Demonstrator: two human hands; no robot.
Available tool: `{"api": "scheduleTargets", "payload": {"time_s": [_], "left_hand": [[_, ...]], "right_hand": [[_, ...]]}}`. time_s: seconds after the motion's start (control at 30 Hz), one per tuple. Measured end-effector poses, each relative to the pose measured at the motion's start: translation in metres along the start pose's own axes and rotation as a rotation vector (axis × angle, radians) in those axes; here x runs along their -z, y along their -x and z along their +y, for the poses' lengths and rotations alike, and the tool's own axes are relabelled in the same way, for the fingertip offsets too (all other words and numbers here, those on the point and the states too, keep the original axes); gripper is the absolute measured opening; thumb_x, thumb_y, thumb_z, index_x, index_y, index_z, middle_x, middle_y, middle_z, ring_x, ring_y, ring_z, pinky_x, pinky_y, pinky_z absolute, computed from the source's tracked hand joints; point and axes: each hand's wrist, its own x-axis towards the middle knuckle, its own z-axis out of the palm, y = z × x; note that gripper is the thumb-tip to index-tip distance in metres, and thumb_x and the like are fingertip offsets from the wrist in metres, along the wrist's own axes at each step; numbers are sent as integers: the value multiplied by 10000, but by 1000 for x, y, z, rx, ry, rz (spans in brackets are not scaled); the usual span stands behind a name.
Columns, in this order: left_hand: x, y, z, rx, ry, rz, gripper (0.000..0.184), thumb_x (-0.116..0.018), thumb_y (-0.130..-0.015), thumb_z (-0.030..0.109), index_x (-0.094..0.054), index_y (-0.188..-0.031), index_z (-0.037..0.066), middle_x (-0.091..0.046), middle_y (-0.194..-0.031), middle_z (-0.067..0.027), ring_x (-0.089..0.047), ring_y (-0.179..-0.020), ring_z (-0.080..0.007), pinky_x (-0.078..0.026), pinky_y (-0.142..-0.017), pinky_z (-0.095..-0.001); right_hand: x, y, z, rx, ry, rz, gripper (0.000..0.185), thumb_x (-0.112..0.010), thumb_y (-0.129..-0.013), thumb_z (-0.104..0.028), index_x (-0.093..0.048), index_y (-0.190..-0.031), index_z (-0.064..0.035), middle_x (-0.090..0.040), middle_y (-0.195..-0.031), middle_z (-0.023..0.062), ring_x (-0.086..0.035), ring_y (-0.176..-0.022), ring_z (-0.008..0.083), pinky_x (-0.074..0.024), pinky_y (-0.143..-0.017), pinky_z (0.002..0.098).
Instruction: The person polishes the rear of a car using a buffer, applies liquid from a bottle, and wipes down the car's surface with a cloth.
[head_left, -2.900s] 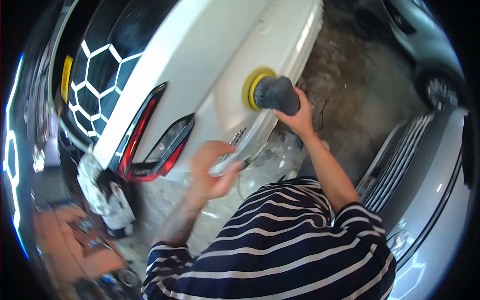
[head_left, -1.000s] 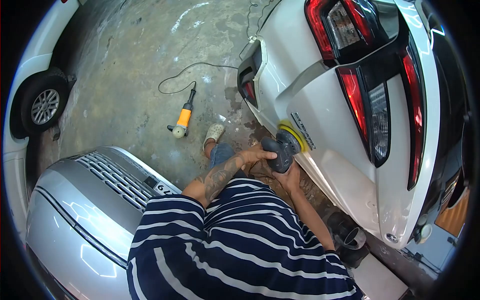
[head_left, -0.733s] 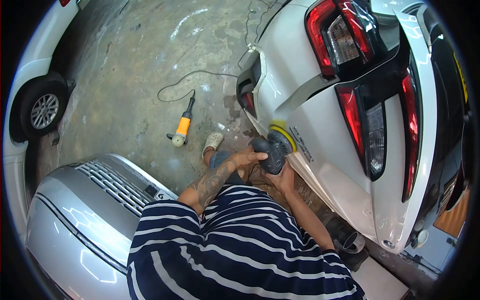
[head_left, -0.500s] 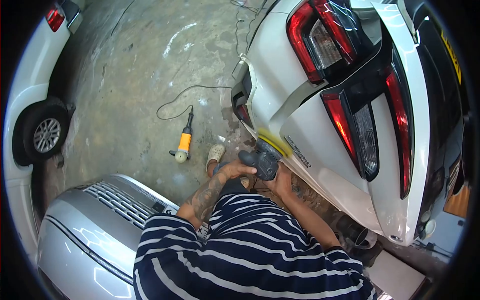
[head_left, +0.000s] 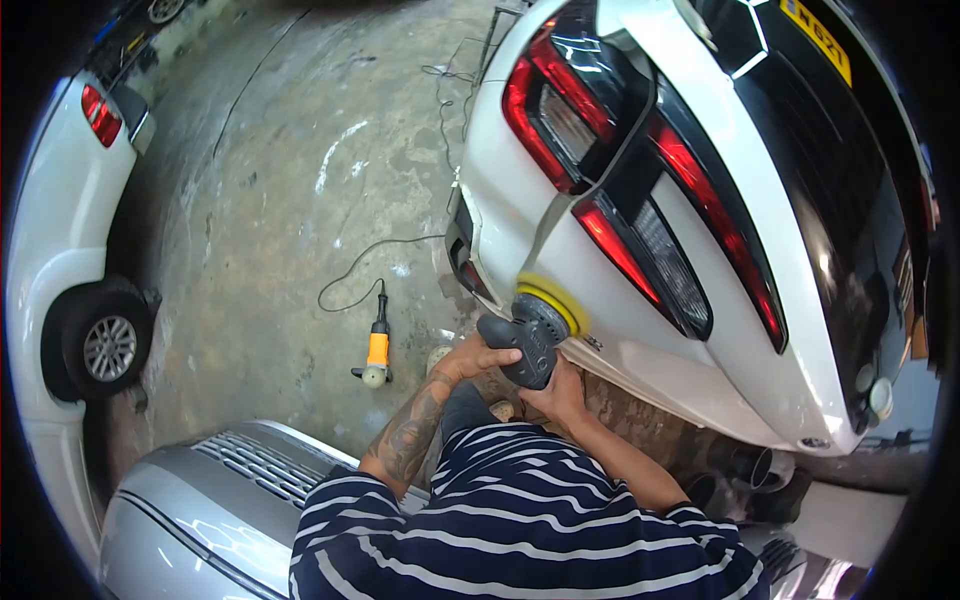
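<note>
A dark grey car polisher (head_left: 528, 350) with a yellow foam pad (head_left: 552, 303) is held between my two hands. Its pad rests against the white car's rear panel (head_left: 610, 318), beside the red and clear tail light (head_left: 640, 265). My left hand (head_left: 474, 357) is closed around the polisher's grip, thumb lying along its top. From the other side, my right hand (head_left: 560, 396) wraps the rear of the tool's body; some of its fingers are hidden beneath. The pad partly covers the panel behind it.
An orange and black power tool (head_left: 378, 350) lies on the concrete floor (head_left: 290, 230), its black cord (head_left: 350, 270) running towards the car. A silver car (head_left: 200, 510) stands at lower left. Another white vehicle (head_left: 65, 230) is along the left edge.
The view has shifted, so the car and floor tool appear displaced. The pad, blurred before, looks sharper and covers the panel's dark emblem more. Both hands keep their hold on the polisher.
</note>
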Motion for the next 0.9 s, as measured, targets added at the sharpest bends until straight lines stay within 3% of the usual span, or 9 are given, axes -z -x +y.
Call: {"api": "scheduleTargets", "payload": {"time_s": [0.17, 0.3, 0.37, 0.5, 0.57, 0.73, 0.8, 0.83, 0.9], "left_hand": [[-39, 4, 64, 7, -229, -71, 715, -862, -739, 518, -705, -1211, 5, -735, -1137, -87, -661, -1048, -184, -522, -952, -356], [-95, 13, 114, 11, -793, -7, 740, -937, -631, 520, -721, -1098, -12, -747, -1030, -165, -721, -860, -287, -573, -819, -394], [-127, 18, 91, -368, -917, 249, 782, -964, -575, 528, -696, -1085, 0, -710, -946, -169, -691, -812, -346, -568, -784, -417], [-172, 9, 69, -524, -1027, 292, 817, -961, -571, 545, -658, -1115, 16, -661, -990, -151, -659, -864, -336, -551, -803, -435], [-189, -5, 59, -997, -1008, 248, 816, -961, -580, 539, -631, -1136, 42, -611, -1087, -151, -618, -957, -334, -527, -841, -438], [-246, -39, 72, -1151, -1126, -342, 533, -912, -725, 356, -684, -1117, 74, -620, -1182, -146, -609, -1104, -354, -514, -929, -454], [-268, -58, 79, -1213, -1092, -792, 326, -862, -782, 231, -724, -1032, 75, -671, -1160, -120, -658, -1094, -335, -544, -932, -439], [-277, -61, 77, -1199, -1071, -868, 326, -862, -782, 231, -724, -1032, 75, -671, -1160, -120, -658, -1094, -335, -544, -932, -439], [-292, -68, 78, -883, -1099, -982, 217, -837, -794, 167, -736, -955, 63, -712, -1102, -91, -709, -1012, -291, -582, -876, -391]], "right_hand": [[9, 17, 12, 31, -150, 101, 762, -883, -599, -181, -571, -1278, -30, -694, -1123, 225, -691, -1066, 396, -547, -915, 445], [15, 42, 40, 18, -302, 193, 819, -924, -575, -207, -577, -1299, -48, -708, -1169, 177, -696, -1100, 325, -549, -954, 440], [18, 55, 61, 14, -401, 184, 825, -937, -573, -200, -583, -1303, -52, -707, -1189, 160, -689, -1115, 298, -546, -973, 430], [37, 81, 89, 55, -625, 165, 806, -940, -602, -149, -585, -1318, -47, -700, -1216, 114, -674, -1123, 245, -541, -1001, 419], [52, 90, 102, 45, -709, 156, 805, -933, -622, -120, -571, -1336, -33, -686, -1243, 98, -663, -1136, 228, -535, -1018, 416], [45, 116, 177, 100, -707, 145, 847, -931, -597, -160, -563, -1346, -19, -669, -1258, 119, -645, -1154, 210, -520, -1034, 392], [45, 124, 198, 141, -673, 185, 825, -912, -593, -137, -567, -1331, -13, -671, -1231, 114, -646, -1134, 206, -518, -1023, 369], [55, 127, 193, 171, -689, 190, 805, -901, -590, -116, -571, -1316, -8, -672, -1215, 109, -646, -1121, 203, -517, -1014, 358], [62, 131, 199, 79, -777, 219, 787, -897, -583, -103, -576, -1295, -6, -674, -1198, 104, -643, -1117, 195, -514, -1011, 355]]}}
